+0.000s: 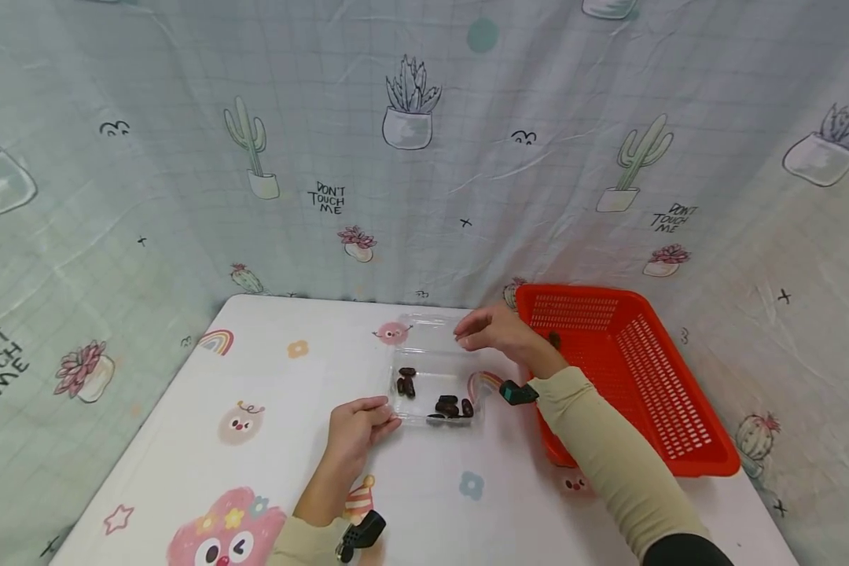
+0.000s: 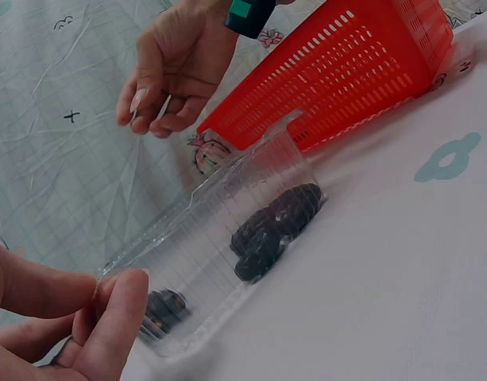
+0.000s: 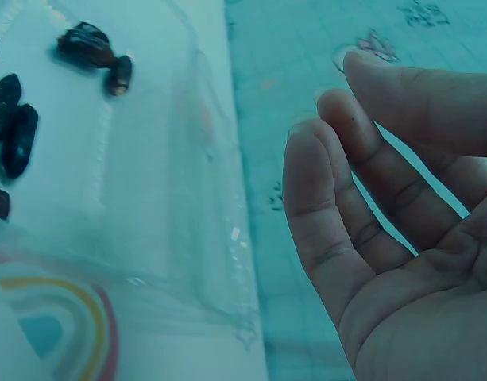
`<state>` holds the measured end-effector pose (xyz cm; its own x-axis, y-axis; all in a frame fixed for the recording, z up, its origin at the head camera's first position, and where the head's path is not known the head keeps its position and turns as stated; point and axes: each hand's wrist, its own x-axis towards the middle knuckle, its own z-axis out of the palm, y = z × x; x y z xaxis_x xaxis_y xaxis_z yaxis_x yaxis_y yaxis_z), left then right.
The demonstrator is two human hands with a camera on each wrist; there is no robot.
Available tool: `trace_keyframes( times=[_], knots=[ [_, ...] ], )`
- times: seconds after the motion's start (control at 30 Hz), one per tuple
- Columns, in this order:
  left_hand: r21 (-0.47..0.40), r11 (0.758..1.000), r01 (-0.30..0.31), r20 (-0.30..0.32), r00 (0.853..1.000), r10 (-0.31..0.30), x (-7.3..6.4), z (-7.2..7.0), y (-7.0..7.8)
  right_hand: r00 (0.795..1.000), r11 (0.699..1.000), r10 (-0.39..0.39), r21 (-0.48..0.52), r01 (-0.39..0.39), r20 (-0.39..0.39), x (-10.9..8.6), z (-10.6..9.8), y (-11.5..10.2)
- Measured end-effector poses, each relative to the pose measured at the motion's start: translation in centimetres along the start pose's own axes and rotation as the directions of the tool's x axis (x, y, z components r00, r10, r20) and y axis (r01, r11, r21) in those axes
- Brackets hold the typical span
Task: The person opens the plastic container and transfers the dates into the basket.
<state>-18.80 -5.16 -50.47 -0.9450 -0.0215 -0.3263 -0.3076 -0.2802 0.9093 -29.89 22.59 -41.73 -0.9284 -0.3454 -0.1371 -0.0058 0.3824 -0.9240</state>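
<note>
A clear plastic box [image 1: 433, 384] lies on the table with its hinged lid [image 1: 431, 336] folded back behind it. Inside are two loose groups of dark, wrinkled dates [image 2: 260, 230], one at the left and one at the front right. My left hand [image 1: 357, 427] pinches the front left corner of the box between thumb and fingers, as the left wrist view shows. Above the right side of the lid hovers my right hand [image 1: 495, 334]. Its fingers [image 3: 315, 198] are loosely bent towards the thumb, and nothing is seen between them.
Right of the box stands a red perforated basket [image 1: 611, 369], partly covered by the right forearm. A dark brownish piece [image 1: 554, 339] shows at the basket's left inner side. The white printed table [image 1: 269, 393] meets a patterned curtain [image 1: 424, 196] at the back.
</note>
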Motion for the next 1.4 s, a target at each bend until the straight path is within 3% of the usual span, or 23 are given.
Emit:
trace_keyframes(
  times=[0.47,0.6,0.77,0.97,1.2,1.4],
  knots=[
    [0.015,1.0,0.009,-0.006,1.0,-0.009,0.5,0.2,0.4,0.984,0.997,0.027,-0.074,-0.014,0.178,1.3,4.8,0.6],
    [0.005,1.0,0.013,-0.011,1.0,-0.012,0.6,0.2,0.5,0.981,0.994,0.05,-0.103,-0.031,0.19,1.9,5.9,0.7],
    [-0.007,1.0,0.008,-0.012,1.0,-0.008,0.5,0.3,0.7,0.988,0.994,0.064,-0.095,-0.05,0.141,2.5,7.6,0.9],
    [0.0,1.0,0.003,0.011,1.0,-0.003,0.2,0.4,0.7,0.997,0.992,0.077,-0.106,-0.075,0.013,2.6,9.7,2.0],
    [-0.019,1.0,-0.007,0.009,1.0,0.007,0.3,0.3,0.4,0.996,0.949,0.017,-0.314,-0.045,-0.09,2.4,12.3,2.8],
    [-0.034,0.999,-0.012,0.004,1.0,0.012,0.4,0.1,0.1,0.995,0.914,-0.075,-0.404,0.04,-0.071,2.5,13.2,3.5]
  ],
)
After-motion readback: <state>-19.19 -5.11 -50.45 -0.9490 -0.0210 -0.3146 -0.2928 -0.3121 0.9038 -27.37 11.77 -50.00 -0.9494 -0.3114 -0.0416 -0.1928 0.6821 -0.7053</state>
